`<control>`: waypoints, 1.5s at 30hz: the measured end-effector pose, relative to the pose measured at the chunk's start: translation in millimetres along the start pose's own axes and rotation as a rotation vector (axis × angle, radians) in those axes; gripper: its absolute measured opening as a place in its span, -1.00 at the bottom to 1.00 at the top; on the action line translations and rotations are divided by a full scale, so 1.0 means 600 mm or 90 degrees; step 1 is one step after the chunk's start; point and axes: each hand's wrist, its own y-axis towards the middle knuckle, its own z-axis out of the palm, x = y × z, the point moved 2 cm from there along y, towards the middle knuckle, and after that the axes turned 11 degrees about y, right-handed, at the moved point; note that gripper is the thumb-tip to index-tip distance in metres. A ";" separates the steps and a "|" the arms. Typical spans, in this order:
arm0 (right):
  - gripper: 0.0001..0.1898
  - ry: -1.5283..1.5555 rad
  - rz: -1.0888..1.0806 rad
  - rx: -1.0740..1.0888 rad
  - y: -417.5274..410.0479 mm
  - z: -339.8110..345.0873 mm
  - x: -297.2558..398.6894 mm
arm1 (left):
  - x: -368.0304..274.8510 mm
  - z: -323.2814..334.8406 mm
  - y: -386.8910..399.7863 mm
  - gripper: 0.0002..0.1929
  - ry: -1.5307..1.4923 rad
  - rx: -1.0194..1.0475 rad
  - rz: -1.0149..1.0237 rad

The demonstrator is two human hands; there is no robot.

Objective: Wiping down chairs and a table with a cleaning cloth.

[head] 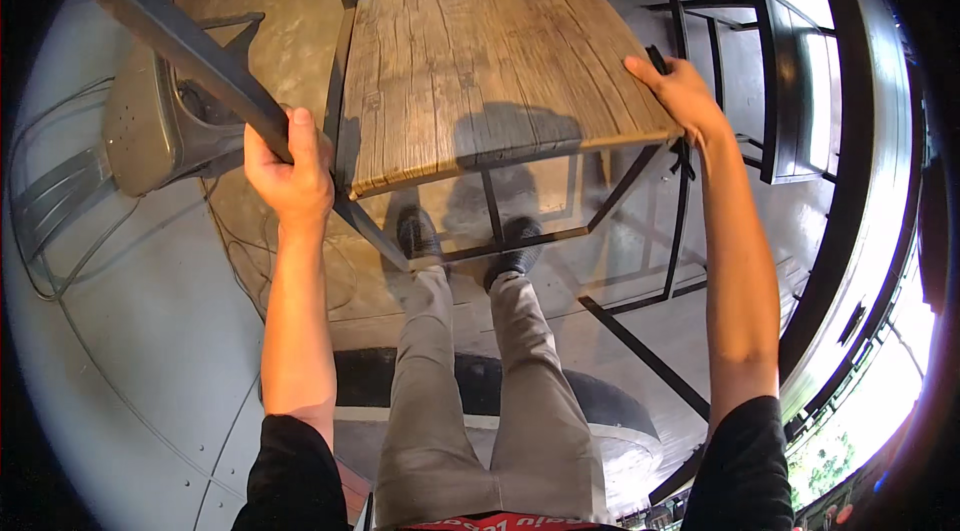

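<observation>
In front of my legs is a piece of furniture with a wood-plank top (487, 73) on a dark metal frame (517, 242). My left hand (292, 167) is closed around a thick dark metal bar (202, 66) that rises at the left of the top. At the right edge of the top, my right hand (679, 92) grips the board's side, its thumb on the upper face. A black strap or cord (681, 156) hangs by that hand. The fingers under the board are hidden.
A metal chair (142, 126) stands at the left, with loose cables (244, 261) on the floor near it. Dark metal frames and a long counter edge (847, 193) run along the right. My shoes (418, 231) are close to the frame's lower bar.
</observation>
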 end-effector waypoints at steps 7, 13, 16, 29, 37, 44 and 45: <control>-0.36 0.157 -0.036 -0.195 -0.100 0.075 -0.082 | 0.011 -0.046 -0.012 -0.79 0.086 -0.053 0.063; -0.67 0.227 -0.093 -0.229 -0.159 0.137 -0.193 | 0.049 -0.094 -0.098 -0.75 0.183 -0.126 0.082; -0.56 0.256 -0.091 -0.234 -0.190 0.165 -0.201 | 0.069 -0.143 -0.152 -0.57 0.214 -0.136 0.035; -0.49 0.219 -0.106 -0.208 -0.202 0.177 -0.218 | 0.082 -0.116 -0.200 -0.42 0.273 -0.315 -0.057; -0.46 0.106 -0.153 -0.289 -0.206 0.208 -0.253 | 0.072 -0.113 -0.214 -0.43 0.273 -0.219 -0.101; -0.57 0.163 -0.166 -0.263 -0.209 0.203 -0.261 | 0.074 -0.114 -0.212 -0.44 0.218 -0.246 -0.136; -0.57 0.155 -0.195 -0.278 -0.212 0.214 -0.267 | 0.081 -0.126 -0.208 -0.43 0.251 -0.266 -0.159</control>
